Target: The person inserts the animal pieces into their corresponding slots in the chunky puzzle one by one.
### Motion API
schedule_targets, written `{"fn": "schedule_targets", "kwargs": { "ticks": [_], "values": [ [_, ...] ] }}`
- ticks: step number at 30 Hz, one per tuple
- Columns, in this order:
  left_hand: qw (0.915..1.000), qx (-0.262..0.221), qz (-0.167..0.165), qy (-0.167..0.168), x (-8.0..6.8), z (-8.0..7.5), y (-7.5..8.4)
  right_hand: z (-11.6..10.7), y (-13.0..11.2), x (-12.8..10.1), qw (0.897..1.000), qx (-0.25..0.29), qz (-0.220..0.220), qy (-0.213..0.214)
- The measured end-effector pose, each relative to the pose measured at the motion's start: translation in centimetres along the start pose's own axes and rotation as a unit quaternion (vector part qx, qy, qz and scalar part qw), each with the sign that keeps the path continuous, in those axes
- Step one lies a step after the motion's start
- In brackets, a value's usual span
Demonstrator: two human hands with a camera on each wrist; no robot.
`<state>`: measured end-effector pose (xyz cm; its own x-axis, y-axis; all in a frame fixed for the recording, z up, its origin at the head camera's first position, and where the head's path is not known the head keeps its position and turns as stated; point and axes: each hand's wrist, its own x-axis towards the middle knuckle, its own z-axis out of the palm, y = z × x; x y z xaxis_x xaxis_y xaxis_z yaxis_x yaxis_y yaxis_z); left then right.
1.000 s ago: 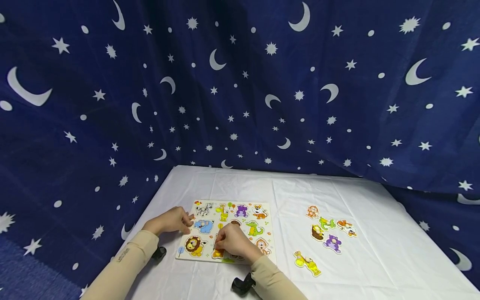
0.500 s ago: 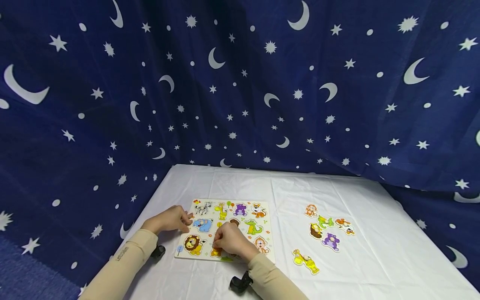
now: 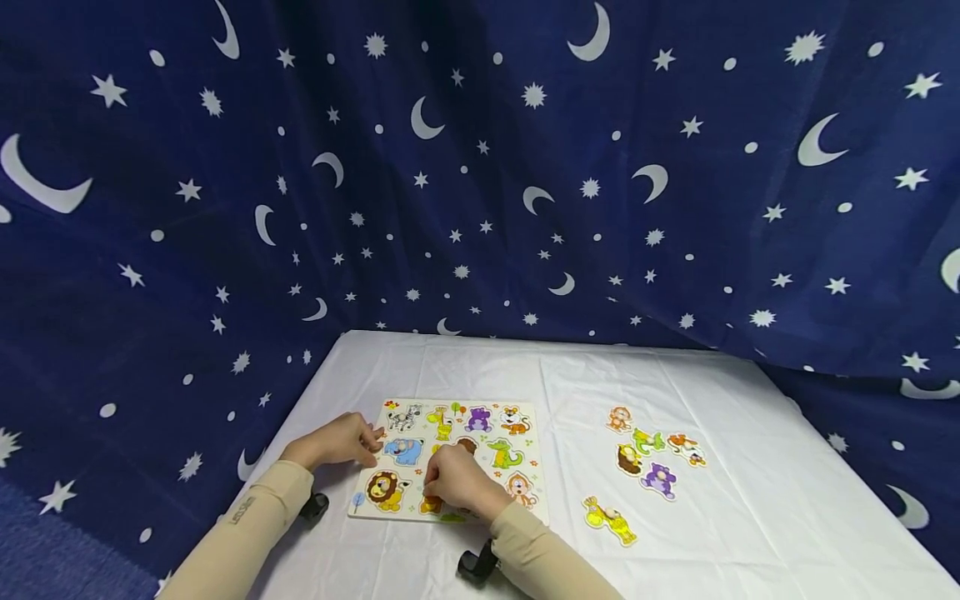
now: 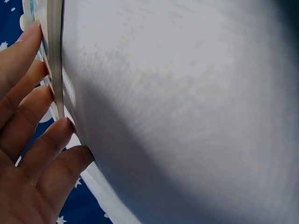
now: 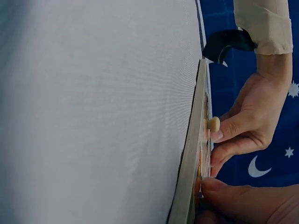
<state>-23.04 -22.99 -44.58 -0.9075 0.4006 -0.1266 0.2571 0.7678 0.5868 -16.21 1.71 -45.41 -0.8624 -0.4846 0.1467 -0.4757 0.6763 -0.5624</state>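
Orange-brown animal [image 3: 431,505] sat in the board's bottom row, second along, about 7 o'clock from the centre of the picture board [image 3: 397,515]. Right hand [image 3: 457,479] was over it, fingers drawn into a narrow pinch on it, knob between them not visible. Step in hand, best guess: fitting this piece into its recess. Next move would seem to call for a small turn or a press until flush, then letting go. Left hand [image 3: 336,442] lay at 9 o'clock, fingers spread wide, tips against the board's edge, holding no piece, probably steadying. Blue elephant [image 3: 405,452] and lion [image 3: 384,492], toward 9 and 8 o'clock, looked seated. Loose on the table [image 3: 577,383] toward 3 o'clock: monkey [image 3: 619,419], green crocodile [image 3: 647,441], hedgehog [image 3: 628,459], an orange-and-white piece [image 3: 681,445], purple animal [image 3: 660,481]; giraffe [image 3: 610,522] apart, toward 4 o'clock. Hard to make out: right hand covered most of the orange-brown animal and the pictures just around it; couldn't tell whether it was flush. Right wrist view had the board nearly edge-on, right fingertips cut into the bottom; one pale knob [image 5: 213,124] stood up there, owner unclear. Left wrist view was mostly blurred white cloth, board cut off at 11 o'clock.
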Motion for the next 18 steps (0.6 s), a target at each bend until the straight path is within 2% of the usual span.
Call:
{"fn": "schedule_targets", "kwargs": {
  "ticks": [5,12,18],
  "values": [
    [0.9998,0.008,-0.017,0.002,0.1,-0.2,-0.1,-0.1,0.0,0.2,1.000,0.012,0.011,-0.003],
    [1.0000,0.001,-0.008,0.000,0.3,-0.3,-0.4,-0.4,0.0,-0.1,0.999,0.040,0.021,-0.009],
    [0.9999,-0.008,-0.012,-0.004,0.1,0.0,0.0,-1.1,0.4,-1.2,0.999,0.047,0.024,0.007]
  ]
}}
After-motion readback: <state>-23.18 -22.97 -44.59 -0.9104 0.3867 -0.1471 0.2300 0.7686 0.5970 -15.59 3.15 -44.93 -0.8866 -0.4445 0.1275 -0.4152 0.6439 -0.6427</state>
